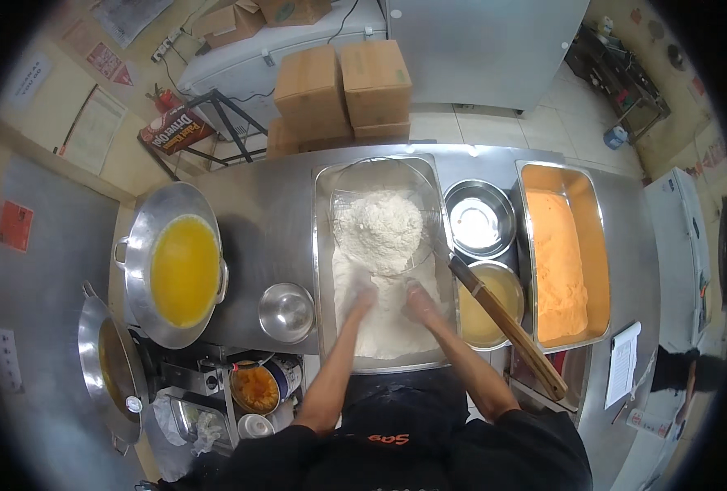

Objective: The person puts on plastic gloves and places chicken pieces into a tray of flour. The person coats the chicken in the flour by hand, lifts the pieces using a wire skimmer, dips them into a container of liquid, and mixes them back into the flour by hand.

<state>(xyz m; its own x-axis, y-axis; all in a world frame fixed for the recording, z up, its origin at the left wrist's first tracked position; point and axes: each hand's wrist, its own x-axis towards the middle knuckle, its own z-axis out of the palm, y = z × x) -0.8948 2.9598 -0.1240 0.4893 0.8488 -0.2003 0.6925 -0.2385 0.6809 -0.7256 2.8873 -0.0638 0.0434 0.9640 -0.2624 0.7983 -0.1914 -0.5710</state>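
A deep rectangular metal tray (pixel 319 245) of white flour (pixel 388 334) lies before me. At its far end rests a round wire skimmer basket (pixel 339 236) heaped with flour-coated pieces, its wooden handle (pixel 510 325) slanting over the tray's right edge. My left hand (pixel 363 294), blurred, is in the flour just below the basket. To its right, my right hand (pixel 420 302) is also in the flour, its fingers pointing toward the heap. Flour hides parts of both hands, so their grip cannot be made out.
Left are a metal bowl (pixel 286 313) and a large wok (pixel 139 258) of yellow liquid. Right stand a shiny round bowl (pixel 480 219), a bowl of pale liquid (pixel 492 297) and a deep tray of orange powder (pixel 602 264). Cardboard boxes (pixel 311 92) stand beyond the table.
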